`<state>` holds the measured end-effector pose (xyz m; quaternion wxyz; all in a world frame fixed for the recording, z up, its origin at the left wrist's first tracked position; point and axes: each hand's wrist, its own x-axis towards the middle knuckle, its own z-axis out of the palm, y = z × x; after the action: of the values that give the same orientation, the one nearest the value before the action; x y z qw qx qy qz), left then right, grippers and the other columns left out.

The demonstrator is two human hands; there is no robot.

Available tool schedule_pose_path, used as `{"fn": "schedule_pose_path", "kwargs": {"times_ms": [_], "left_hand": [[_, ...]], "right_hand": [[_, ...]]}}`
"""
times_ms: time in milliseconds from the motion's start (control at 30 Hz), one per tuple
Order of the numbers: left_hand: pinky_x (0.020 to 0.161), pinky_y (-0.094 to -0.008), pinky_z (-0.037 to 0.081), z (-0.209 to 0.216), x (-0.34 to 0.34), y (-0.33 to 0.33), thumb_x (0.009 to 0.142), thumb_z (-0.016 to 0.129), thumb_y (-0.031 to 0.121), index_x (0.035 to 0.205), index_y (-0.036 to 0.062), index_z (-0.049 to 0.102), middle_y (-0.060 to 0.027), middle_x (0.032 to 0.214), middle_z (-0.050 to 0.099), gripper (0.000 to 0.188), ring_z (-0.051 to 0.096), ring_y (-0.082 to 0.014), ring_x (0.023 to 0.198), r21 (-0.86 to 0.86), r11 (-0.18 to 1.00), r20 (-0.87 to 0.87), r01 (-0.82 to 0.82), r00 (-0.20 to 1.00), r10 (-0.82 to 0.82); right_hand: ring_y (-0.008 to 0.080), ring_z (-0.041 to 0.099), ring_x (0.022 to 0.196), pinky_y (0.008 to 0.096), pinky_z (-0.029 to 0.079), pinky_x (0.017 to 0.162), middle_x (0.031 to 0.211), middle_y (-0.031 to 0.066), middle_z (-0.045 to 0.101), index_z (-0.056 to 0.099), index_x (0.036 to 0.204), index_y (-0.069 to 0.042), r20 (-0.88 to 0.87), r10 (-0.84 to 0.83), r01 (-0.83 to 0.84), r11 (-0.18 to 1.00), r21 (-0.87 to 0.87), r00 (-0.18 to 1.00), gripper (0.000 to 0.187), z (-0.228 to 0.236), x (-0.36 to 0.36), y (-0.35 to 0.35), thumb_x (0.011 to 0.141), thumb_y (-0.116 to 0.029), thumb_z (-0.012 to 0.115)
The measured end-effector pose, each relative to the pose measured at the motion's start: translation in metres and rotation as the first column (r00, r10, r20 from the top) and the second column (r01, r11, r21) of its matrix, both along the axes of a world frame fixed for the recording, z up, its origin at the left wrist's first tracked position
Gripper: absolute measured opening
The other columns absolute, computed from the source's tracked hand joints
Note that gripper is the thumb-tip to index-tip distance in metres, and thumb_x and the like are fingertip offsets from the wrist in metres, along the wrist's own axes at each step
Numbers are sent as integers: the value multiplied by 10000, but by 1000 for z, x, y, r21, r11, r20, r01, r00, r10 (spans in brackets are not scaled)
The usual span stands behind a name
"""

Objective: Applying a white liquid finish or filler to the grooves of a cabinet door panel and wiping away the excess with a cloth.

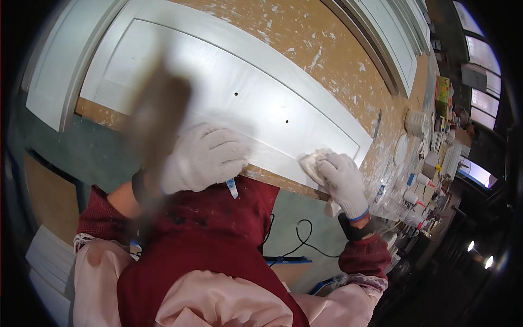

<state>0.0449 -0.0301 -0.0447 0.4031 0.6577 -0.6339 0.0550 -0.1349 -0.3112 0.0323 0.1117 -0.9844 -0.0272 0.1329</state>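
A long white panel door [201,60] with a recessed face and two small dark holes lies on the paint-flecked workbench [305,38]. My left hand [204,155], in a white knit glove, is closed at the panel's near edge. A slim blue-and-white object [232,188] sticks out below its fingers; the rest of it is hidden. Near the panel's right end, my gloved right hand [344,182] grips a crumpled white cloth [312,165] against the surface. A blurred brown shape [158,109] close to the camera covers part of the panel and my left wrist.
Another white panel [71,65] lies at the left, and more white panels [387,38] stand at the far right. A clear tub [417,123] and several bottles [425,180] crowd the bench's right side. A black cable [305,237] loops below the bench.
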Motion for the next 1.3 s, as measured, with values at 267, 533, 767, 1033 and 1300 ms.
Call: {"fn": "schedule_pose_path", "kwargs": {"times_ms": [267, 533, 767, 1033, 1300], "left_hand": [[697, -341, 481, -2, 3, 1, 661, 634, 199, 850, 179, 675, 22, 923, 629, 194, 597, -195, 847, 31, 999, 43, 6, 999, -7], [696, -333, 488, -2, 0, 2, 658, 636, 195, 848, 171, 667, 14, 913, 628, 194, 603, -195, 833, 21, 999, 29, -34, 999, 33], [724, -351, 504, 0, 3, 1, 661, 639, 187, 851, 158, 633, -2, 916, 626, 192, 614, -201, 843, -24, 1000, 20, 1, 1000, -1], [689, -347, 494, 4, 5, -3, 664, 634, 185, 840, 153, 617, -2, 933, 624, 180, 615, -206, 842, -51, 998, -33, 38, 999, -39], [624, -363, 463, 5, 1, -5, 606, 672, 144, 770, 137, 633, 7, 845, 633, 169, 596, -221, 748, -19, 1000, -36, 21, 999, -22]], "right_hand": [[319, 636, 744, 421, 512, 636, 786, 103, 622, 657, 893, -137, -118, 163, -99, 900, 425, 980, 160, -22, 151, 87, 736, -150, 629], [343, 624, 737, 419, 505, 639, 808, 131, 634, 644, 927, -102, -90, 212, -171, 928, 331, 973, 195, -11, 140, 84, 897, -254, 524], [322, 577, 715, 414, 477, 599, 797, 95, 553, 574, 820, -118, -126, 95, -86, 994, 71, 987, 111, -4, -1, -21, 739, -126, 649], [325, 558, 698, 419, 458, 595, 767, 117, 530, 553, 811, -112, -22, 178, -166, 948, 271, 984, 93, -4, 61, 15, 785, -156, 631], [334, 652, 830, 429, 526, 687, 886, 113, 658, 678, 977, -159, -61, 277, -258, 942, 216, 959, 164, -6, 171, 106, 872, -211, 563]]}}
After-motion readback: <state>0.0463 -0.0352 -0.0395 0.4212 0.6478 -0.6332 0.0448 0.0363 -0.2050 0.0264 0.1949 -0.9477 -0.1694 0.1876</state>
